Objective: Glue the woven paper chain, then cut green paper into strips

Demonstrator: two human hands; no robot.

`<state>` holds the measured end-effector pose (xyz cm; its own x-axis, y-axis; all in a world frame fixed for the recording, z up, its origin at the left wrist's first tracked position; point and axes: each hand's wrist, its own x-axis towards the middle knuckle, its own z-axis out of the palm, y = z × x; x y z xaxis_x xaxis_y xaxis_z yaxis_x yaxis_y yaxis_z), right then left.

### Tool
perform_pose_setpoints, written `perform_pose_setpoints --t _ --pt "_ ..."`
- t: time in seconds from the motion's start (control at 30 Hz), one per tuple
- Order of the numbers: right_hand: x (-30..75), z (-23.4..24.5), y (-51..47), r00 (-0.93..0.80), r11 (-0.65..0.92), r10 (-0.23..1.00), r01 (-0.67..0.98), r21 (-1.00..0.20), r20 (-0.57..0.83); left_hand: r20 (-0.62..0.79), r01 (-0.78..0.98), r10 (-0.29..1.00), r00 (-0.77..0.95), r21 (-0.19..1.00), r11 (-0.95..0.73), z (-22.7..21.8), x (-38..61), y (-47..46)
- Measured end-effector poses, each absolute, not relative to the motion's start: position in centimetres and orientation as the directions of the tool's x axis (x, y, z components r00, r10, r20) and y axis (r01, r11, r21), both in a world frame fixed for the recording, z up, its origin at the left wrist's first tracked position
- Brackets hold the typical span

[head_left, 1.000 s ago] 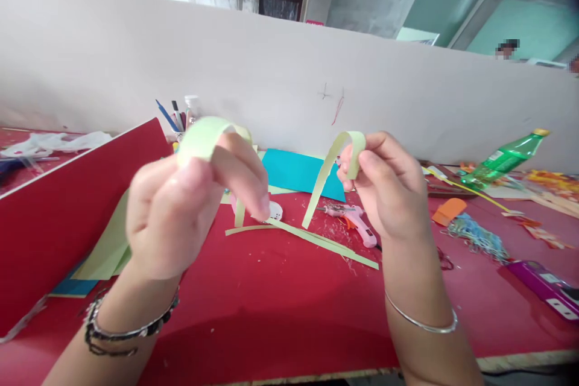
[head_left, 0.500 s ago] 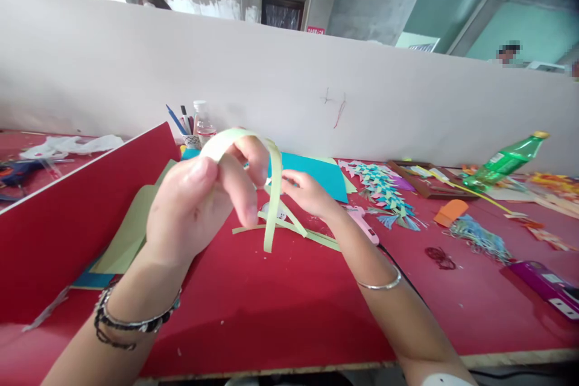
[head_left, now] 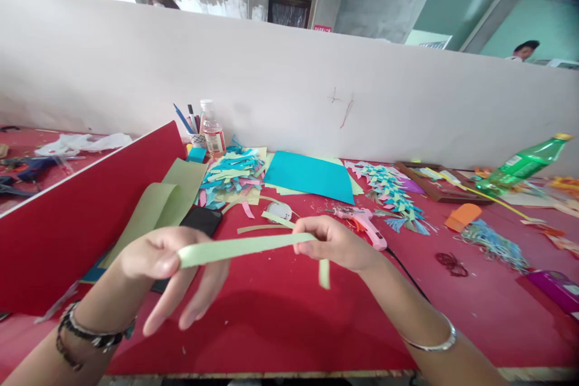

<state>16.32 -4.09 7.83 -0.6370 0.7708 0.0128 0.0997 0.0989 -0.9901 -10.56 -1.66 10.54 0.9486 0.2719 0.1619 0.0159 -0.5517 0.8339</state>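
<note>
A pale green paper strip (head_left: 248,246) stretches nearly level between my two hands above the red table. My left hand (head_left: 174,268) pinches its left end between thumb and forefinger, the other fingers spread downward. Near the other end, my right hand (head_left: 332,241) grips the strip with thumb and fingers, and a short tail hangs below. Behind the strip, more green strips (head_left: 260,229) lie on the table beside a round white disc (head_left: 279,211). A dark phone-like slab (head_left: 201,221) is partly hidden behind my left hand.
A pink glue gun (head_left: 368,226) with a black cord lies right of centre. Blue paper (head_left: 310,176) and a heap of cut strips (head_left: 235,172) lie at the back. A red divider (head_left: 90,217) rises on the left. A green bottle (head_left: 525,166) leans at far right.
My left hand has moved down and left. The right hand has come forward and taken hold of the strip, which was arched and is now drawn nearly straight.
</note>
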Motion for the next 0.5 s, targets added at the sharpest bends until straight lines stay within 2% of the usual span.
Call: perform_pose_setpoints --t 0.03,0.1,0.17,0.23,0.3,0.37,0.43,0.5 --pt "17.0 7.6 -4.0 -0.629 0.095 0.777 0.133 -0.987 -0.010 0.048 0.052 0.202 0.978 0.885 -0.462 10.5 -11.4 -1.7" --pt "17.9 7.5 -3.7 -0.652 0.098 0.756 0.198 -0.975 -0.057 -0.158 0.216 0.181 0.971 0.904 -0.370 10.5 -12.6 -2.0" --pt "18.3 7.7 -3.5 -0.680 0.118 0.727 0.267 -0.956 -0.100 -0.306 0.432 0.341 0.889 0.809 -0.399 10.3 -13.3 -2.4" --pt "17.8 8.2 -3.3 -0.667 0.160 0.734 0.350 -0.923 -0.126 -0.347 0.548 0.461 0.816 0.717 -0.430 9.7 -13.5 -2.7" --pt "16.8 8.8 -3.2 -0.647 0.242 0.755 0.429 -0.870 -0.110 -0.320 0.617 0.577 0.751 0.649 -0.444 8.7 -13.4 -2.8" --pt "15.6 9.3 -3.2 -0.655 0.349 0.752 0.481 -0.804 -0.066 -0.217 0.688 0.713 0.667 0.547 -0.477 7.8 -13.3 -2.2" --pt "14.7 9.6 -3.2 -0.675 0.439 0.737 0.516 -0.736 -0.034 -0.035 0.810 0.860 0.509 0.358 -0.465 7.2 -13.7 -0.9" --pt "14.3 9.7 -3.3 -0.689 0.492 0.724 0.541 -0.682 -0.025 0.183 0.950 0.946 0.267 0.117 -0.290 6.9 -14.8 1.0"
